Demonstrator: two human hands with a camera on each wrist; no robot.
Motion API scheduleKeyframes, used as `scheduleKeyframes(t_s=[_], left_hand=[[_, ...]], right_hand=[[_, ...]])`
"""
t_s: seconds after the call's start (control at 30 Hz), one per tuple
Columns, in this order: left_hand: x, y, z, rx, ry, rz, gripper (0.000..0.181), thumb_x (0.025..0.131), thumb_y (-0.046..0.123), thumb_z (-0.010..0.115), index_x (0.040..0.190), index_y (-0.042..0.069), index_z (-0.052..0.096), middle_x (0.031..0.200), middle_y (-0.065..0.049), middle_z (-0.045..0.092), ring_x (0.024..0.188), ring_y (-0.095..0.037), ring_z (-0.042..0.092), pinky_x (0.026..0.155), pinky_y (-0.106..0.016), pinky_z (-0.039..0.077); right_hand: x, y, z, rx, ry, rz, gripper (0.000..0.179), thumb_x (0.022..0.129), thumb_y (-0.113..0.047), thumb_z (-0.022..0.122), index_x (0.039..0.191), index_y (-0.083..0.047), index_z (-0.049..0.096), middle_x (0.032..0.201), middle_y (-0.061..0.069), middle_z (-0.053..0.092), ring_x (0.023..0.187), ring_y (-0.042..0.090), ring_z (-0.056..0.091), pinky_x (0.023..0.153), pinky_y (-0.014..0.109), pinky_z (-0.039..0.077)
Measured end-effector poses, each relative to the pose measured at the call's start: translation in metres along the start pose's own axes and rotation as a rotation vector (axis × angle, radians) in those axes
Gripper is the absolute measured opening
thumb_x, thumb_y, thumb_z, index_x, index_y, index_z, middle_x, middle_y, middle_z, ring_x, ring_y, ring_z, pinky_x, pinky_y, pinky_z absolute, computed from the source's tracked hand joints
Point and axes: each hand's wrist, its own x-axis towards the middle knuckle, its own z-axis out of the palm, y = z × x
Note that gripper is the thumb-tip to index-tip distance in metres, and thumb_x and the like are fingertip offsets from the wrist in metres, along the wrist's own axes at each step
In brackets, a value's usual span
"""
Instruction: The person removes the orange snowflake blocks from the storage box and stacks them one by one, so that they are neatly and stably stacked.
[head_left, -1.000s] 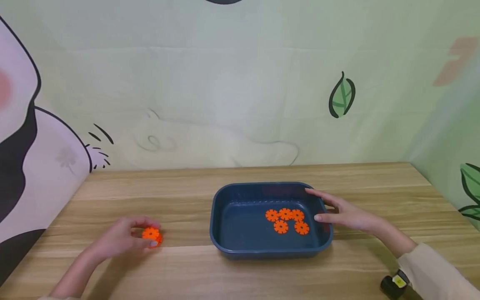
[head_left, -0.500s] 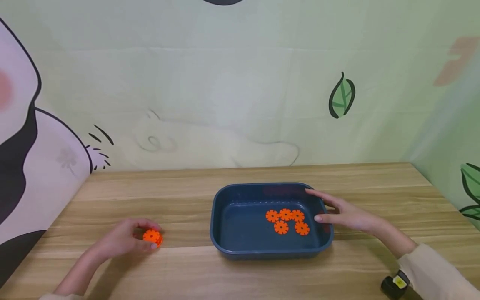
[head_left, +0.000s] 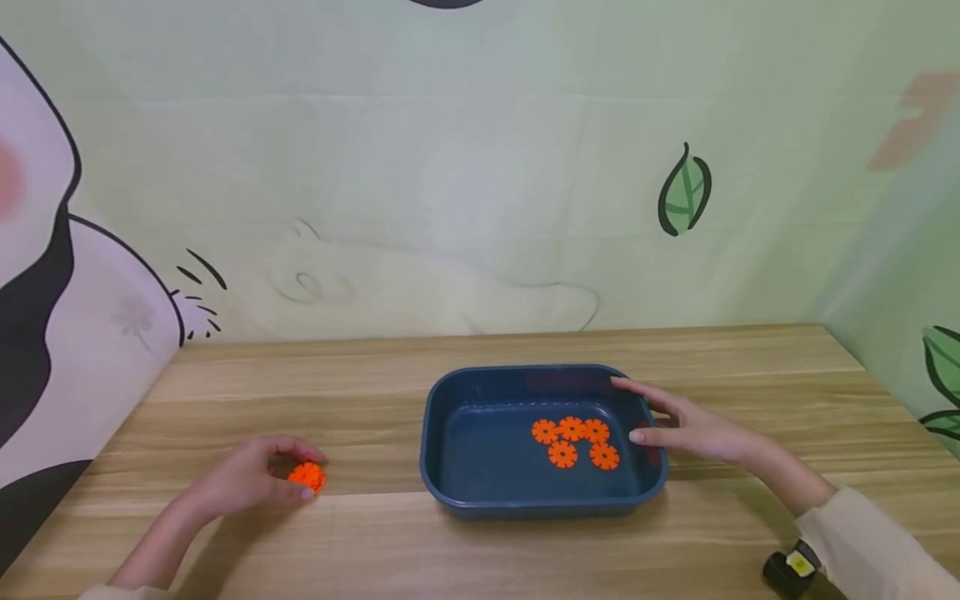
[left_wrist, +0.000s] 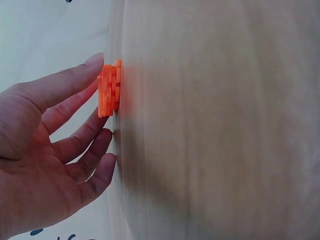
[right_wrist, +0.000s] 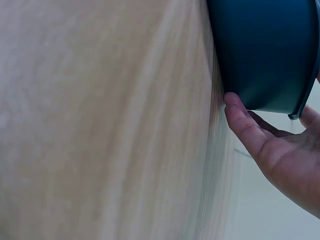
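At eight o'clock in the head view, the person's left hand [head_left: 243, 479] is forming a pinch between thumb [left_wrist: 65, 85] and fingers, with the little finger [left_wrist: 97, 180] bending loosely toward one o'clock in the left wrist view. At four o'clock, the right hand [head_left: 693, 427] is pointing toward ten, its thumb and index finger standing apart. The right forearm [head_left: 791, 479] is slanting toward ten from a pale sleeve [head_left: 870, 542].

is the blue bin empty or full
Not empty, but far from full: the blue bin has five orange discs lying on its floor, leaving its left part bare.
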Motion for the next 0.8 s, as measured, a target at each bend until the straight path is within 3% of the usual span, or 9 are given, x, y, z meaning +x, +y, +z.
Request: scheduleKeyframes(t_s=[0.17,0.27,0.4,0.57,0.8], left_hand=[[0.000,0.005,0.001,0.034,0.040,-0.016,0.045,0.069,0.023,0.079,0.107,0.005,0.064,0.105,-0.007,0.064,0.097,-0.021,0.056,0.083,-0.033,0.046],[-0.001,0.012,0.003,0.011,0.064,-0.040,0.047,0.069,0.021,0.078,0.110,0.004,0.063,0.109,-0.010,0.062,0.102,-0.028,0.053,0.084,-0.039,0.047],[-0.002,0.023,0.006,-0.037,0.088,-0.058,0.050,0.072,0.019,0.077,0.115,0.001,0.059,0.116,-0.014,0.058,0.108,-0.034,0.049,0.083,-0.038,0.048],[0.000,0.038,0.012,-0.022,0.153,0.006,0.050,0.073,0.022,0.076,0.115,0.001,0.059,0.115,-0.014,0.060,0.108,-0.033,0.050,0.088,-0.044,0.045],[0.008,0.063,0.028,-0.043,0.209,0.084,0.044,0.074,0.020,0.076,0.110,0.000,0.061,0.108,-0.012,0.063,0.102,-0.031,0.056,0.086,-0.043,0.046]], right_hand=[[0.000,0.000,0.000,-0.006,0.005,0.002,0.067,0.091,-0.021,0.055,0.146,-0.013,0.017,0.148,0.026,0.005,0.128,0.054,0.013,0.095,0.058,0.032],[0.000,0.000,0.000,-0.004,0.003,0.004,0.067,0.091,-0.021,0.055,0.146,-0.013,0.017,0.148,0.026,0.005,0.128,0.054,0.014,0.095,0.058,0.034],[0.000,0.000,0.000,-0.013,0.009,0.005,0.067,0.091,-0.022,0.056,0.146,-0.013,0.018,0.148,0.026,0.006,0.127,0.055,0.015,0.094,0.057,0.035],[0.000,0.000,0.000,-0.008,0.010,0.004,0.067,0.091,-0.021,0.056,0.146,-0.013,0.018,0.148,0.026,0.006,0.127,0.055,0.015,0.094,0.057,0.035],[-0.001,-0.001,0.000,-0.008,0.009,0.011,0.068,0.091,-0.022,0.056,0.146,-0.013,0.017,0.148,0.026,0.004,0.127,0.055,0.013,0.094,0.057,0.034]])
